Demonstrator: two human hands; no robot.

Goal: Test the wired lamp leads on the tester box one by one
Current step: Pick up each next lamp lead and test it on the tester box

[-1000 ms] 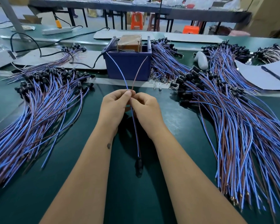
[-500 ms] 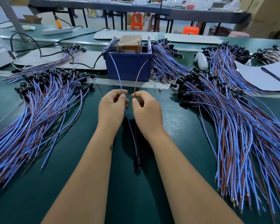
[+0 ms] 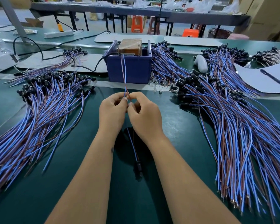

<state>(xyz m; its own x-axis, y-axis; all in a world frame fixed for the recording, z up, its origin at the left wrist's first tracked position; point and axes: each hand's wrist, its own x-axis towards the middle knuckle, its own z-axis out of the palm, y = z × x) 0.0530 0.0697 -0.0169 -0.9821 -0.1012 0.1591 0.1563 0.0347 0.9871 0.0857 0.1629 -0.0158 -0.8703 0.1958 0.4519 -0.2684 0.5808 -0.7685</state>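
Observation:
My left hand (image 3: 111, 112) and my right hand (image 3: 144, 115) meet at the middle of the green table, pinching one lamp lead between them. Its blue wire and brown wire (image 3: 124, 73) now run close together up to the top of the blue tester box (image 3: 132, 68), which holds a brown block (image 3: 130, 46). Below my hands the lead hangs down to its black lamp holder (image 3: 138, 166), lying on the table between my forearms. Whether the wire tips touch the tester contacts I cannot tell.
A large fan of blue and brown leads (image 3: 39, 113) lies on the left, a bigger heap (image 3: 233, 120) on the right. White paper with a pen (image 3: 271, 76) sits far right, a white object (image 3: 200, 63) beside it. A black cable (image 3: 94, 68) runs to the box.
My hands parted half a second ago, spreading the two wire ends toward the box's sides. Now they have come back together, and the blue and brown wires lie side by side.

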